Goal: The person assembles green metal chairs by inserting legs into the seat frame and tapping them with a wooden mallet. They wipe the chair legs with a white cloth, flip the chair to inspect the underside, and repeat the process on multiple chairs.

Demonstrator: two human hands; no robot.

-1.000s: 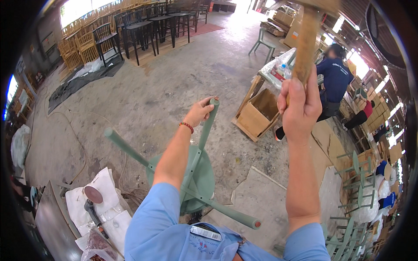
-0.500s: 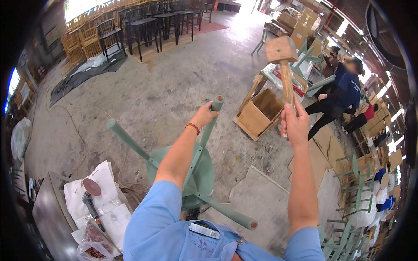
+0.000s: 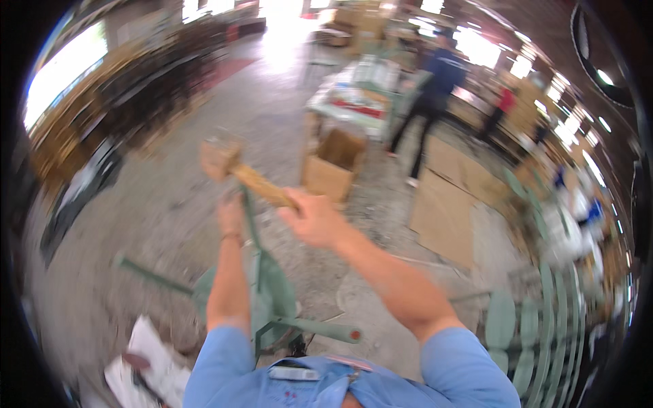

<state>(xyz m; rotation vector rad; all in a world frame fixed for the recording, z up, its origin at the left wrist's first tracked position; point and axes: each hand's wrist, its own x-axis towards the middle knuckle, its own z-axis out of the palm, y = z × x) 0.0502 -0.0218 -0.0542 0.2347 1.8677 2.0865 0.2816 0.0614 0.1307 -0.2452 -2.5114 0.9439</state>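
Right hand's grip (image 3: 316,216) is closed round the wooden mallet (image 3: 252,179), ten o'clock, likely head-heavy, best held low on its handle (image 3: 279,196). Left hand (image 3: 231,215) is at a leg (image 3: 249,217) of the green seat (image 3: 276,287), seven o'clock, probably stiff; blur hides whether that hand is closed.

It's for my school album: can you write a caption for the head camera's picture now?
Right hand grips a wooden mallet, left hand by a green leg of an upturned seat.

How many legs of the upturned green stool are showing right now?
3. The left leg sticks out leftward; the far leg is by your blurred left hand; the near leg points to the right. Any other may be hidden behind your left arm.
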